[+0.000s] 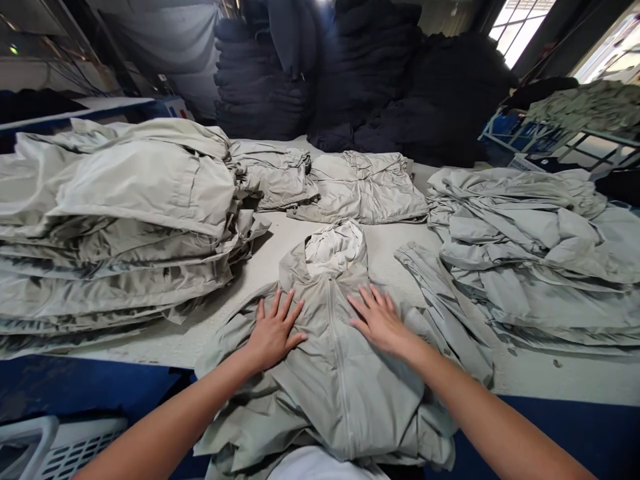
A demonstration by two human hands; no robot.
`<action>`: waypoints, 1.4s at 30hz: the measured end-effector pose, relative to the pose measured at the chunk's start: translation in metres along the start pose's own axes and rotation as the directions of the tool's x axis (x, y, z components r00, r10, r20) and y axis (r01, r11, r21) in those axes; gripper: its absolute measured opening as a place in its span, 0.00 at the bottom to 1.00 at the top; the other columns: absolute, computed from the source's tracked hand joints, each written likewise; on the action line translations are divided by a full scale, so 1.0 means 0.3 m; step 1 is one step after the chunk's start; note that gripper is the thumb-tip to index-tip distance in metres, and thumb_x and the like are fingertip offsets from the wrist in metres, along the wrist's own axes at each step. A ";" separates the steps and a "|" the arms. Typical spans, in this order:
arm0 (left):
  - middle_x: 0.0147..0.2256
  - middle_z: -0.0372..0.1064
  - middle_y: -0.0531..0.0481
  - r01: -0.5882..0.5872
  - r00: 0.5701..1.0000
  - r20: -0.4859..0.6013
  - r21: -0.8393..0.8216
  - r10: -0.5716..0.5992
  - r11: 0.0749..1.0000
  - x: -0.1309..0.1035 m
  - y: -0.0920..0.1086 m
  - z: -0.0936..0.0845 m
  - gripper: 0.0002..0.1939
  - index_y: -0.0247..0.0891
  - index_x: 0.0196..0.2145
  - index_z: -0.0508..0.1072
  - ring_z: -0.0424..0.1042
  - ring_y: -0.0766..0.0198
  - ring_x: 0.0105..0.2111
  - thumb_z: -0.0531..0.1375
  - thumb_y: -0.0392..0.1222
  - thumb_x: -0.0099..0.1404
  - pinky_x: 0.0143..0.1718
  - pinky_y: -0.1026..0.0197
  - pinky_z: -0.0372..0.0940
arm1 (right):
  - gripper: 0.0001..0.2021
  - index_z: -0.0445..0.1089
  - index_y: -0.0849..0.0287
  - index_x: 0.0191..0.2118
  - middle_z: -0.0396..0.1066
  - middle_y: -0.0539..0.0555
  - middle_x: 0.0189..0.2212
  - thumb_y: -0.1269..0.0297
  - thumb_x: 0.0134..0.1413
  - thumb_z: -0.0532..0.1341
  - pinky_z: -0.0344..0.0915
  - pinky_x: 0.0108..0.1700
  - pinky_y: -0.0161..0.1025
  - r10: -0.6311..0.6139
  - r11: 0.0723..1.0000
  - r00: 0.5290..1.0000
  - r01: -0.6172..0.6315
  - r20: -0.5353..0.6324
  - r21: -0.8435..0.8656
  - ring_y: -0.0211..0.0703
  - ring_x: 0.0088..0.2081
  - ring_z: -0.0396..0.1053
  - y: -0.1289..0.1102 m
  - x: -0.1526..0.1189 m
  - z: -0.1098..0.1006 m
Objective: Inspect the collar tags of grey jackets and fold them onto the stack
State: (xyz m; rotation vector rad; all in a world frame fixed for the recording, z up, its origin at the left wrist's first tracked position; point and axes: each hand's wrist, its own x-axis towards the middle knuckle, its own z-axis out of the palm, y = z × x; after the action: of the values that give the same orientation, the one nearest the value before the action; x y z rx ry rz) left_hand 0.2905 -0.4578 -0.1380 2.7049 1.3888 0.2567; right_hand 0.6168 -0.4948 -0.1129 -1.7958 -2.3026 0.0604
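Observation:
A grey-green hooded jacket (315, 360) lies front up before me, its zip closed down the middle and its lower part hanging over the table's near edge. The hood points away from me and shows a pale lining. My left hand (274, 331) rests flat on the left chest of the jacket with its fingers spread. On the other side of the zip, my right hand (379, 319) presses flat near the shoulder, fingers apart. Neither hand grips anything. One sleeve (445, 307) stretches out to the right on the table.
A tall pile of grey-green garments (135, 193) stands on the left of the pale table (400, 280), another pile (540, 260) on the right. Folded garments (363, 187) lie behind the hood. Dark stacked cloth (360, 80) rises at the back. A white basket (75, 450) sits low at left.

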 end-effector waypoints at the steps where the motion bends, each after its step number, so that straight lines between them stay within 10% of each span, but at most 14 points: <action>1: 0.77 0.42 0.41 -0.009 1.000 0.017 -0.006 0.009 1.000 0.020 -0.021 0.001 0.39 0.52 0.75 0.55 0.38 0.33 0.76 0.55 0.66 0.72 0.69 0.19 0.39 | 0.28 0.63 0.42 0.71 0.54 0.58 0.74 0.45 0.69 0.58 0.48 0.70 0.69 0.015 1.000 0.999 -0.015 0.045 -0.003 0.66 0.75 0.46 0.026 -0.022 0.018; 7: 0.77 0.42 0.43 -0.013 0.997 0.069 -0.014 0.014 1.000 0.408 -0.139 -0.035 0.37 0.53 0.74 0.56 0.41 0.34 0.75 0.53 0.65 0.74 0.69 0.23 0.43 | 0.31 0.58 0.45 0.74 0.48 0.57 0.77 0.43 0.72 0.50 0.37 0.73 0.72 0.239 0.971 0.969 -0.239 0.058 -0.008 0.64 0.77 0.41 0.117 0.240 0.062; 13: 0.76 0.47 0.41 0.066 0.973 0.217 0.038 -0.073 0.997 0.680 -0.152 -0.165 0.34 0.49 0.74 0.57 0.44 0.38 0.75 0.53 0.59 0.76 0.69 0.28 0.46 | 0.31 0.47 0.45 0.77 0.35 0.53 0.79 0.47 0.75 0.45 0.34 0.74 0.68 0.456 0.887 0.843 -0.457 0.285 -0.065 0.61 0.78 0.33 0.106 0.530 -0.083; 16: 0.76 0.45 0.37 0.077 0.982 0.170 0.062 -0.087 0.995 0.596 -0.090 -0.164 0.37 0.48 0.75 0.55 0.38 0.29 0.75 0.54 0.61 0.74 0.68 0.19 0.34 | 0.32 0.50 0.43 0.77 0.36 0.54 0.79 0.44 0.73 0.49 0.35 0.73 0.71 0.447 0.889 0.813 -0.448 0.372 -0.090 0.65 0.78 0.34 0.072 0.467 -0.116; 21: 0.78 0.37 0.46 -0.115 0.979 0.170 0.023 0.109 0.993 0.337 -0.052 -0.071 0.41 0.55 0.76 0.50 0.30 0.32 0.76 0.53 0.69 0.72 0.68 0.18 0.27 | 0.36 0.44 0.40 0.78 0.31 0.51 0.79 0.36 0.70 0.46 0.29 0.72 0.74 0.282 0.959 0.911 -0.271 0.301 -0.077 0.64 0.78 0.25 0.016 0.220 -0.045; 27: 0.76 0.44 0.43 -0.062 0.965 0.254 -0.022 0.066 0.998 0.270 -0.068 -0.122 0.34 0.49 0.75 0.54 0.41 0.38 0.76 0.51 0.60 0.77 0.70 0.22 0.39 | 0.28 0.66 0.51 0.71 0.62 0.59 0.70 0.50 0.71 0.52 0.52 0.72 0.55 0.342 0.936 0.929 -0.350 0.139 0.036 0.58 0.73 0.54 0.156 0.277 -0.180; 29: 0.75 0.46 0.41 -0.089 0.977 0.191 -0.044 0.095 0.995 0.213 -0.058 -0.153 0.35 0.46 0.75 0.55 0.42 0.41 0.76 0.51 0.61 0.77 0.71 0.25 0.40 | 0.30 0.62 0.61 0.72 0.58 0.67 0.72 0.54 0.70 0.54 0.49 0.73 0.58 0.503 0.864 0.862 -0.502 -0.055 0.034 0.61 0.74 0.50 0.247 0.296 -0.248; 33: 0.75 0.47 0.40 -0.124 0.992 0.023 -0.080 0.126 0.989 0.032 -0.053 -0.174 0.35 0.45 0.74 0.58 0.42 0.43 0.76 0.50 0.62 0.77 0.73 0.29 0.41 | 0.36 0.68 0.73 0.64 0.60 0.83 0.65 0.45 0.62 0.64 0.58 0.65 0.64 0.807 0.590 0.529 -0.725 -0.262 0.356 0.71 0.67 0.59 0.411 0.254 -0.312; 38: 0.74 0.51 0.42 -0.079 0.989 -0.136 -0.189 0.054 0.979 -0.145 -0.088 -0.170 0.32 0.47 0.74 0.56 0.44 0.46 0.76 0.49 0.57 0.79 0.73 0.32 0.46 | 0.20 0.76 0.63 0.37 0.73 0.59 0.31 0.47 0.61 0.63 0.71 0.42 0.48 0.816 0.575 0.465 -0.601 -0.342 0.555 0.53 0.39 0.74 0.499 0.231 -0.396; 42: 0.74 0.53 0.44 -0.030 0.988 -0.154 -0.363 -0.029 0.931 -0.214 -0.092 -0.187 0.30 0.51 0.74 0.56 0.46 0.47 0.76 0.50 0.55 0.79 0.74 0.34 0.45 | 0.22 0.73 0.59 0.37 0.68 0.52 0.28 0.49 0.71 0.50 0.71 0.39 0.43 0.741 0.671 0.402 -0.423 -0.537 0.609 0.46 0.35 0.70 0.419 0.235 -0.496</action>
State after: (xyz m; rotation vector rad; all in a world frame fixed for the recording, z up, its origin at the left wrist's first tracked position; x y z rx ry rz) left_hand 0.2211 -0.4936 -0.0940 2.4189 1.2288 0.6708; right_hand 0.7499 -0.4104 0.0217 -1.8310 -0.8866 -0.1107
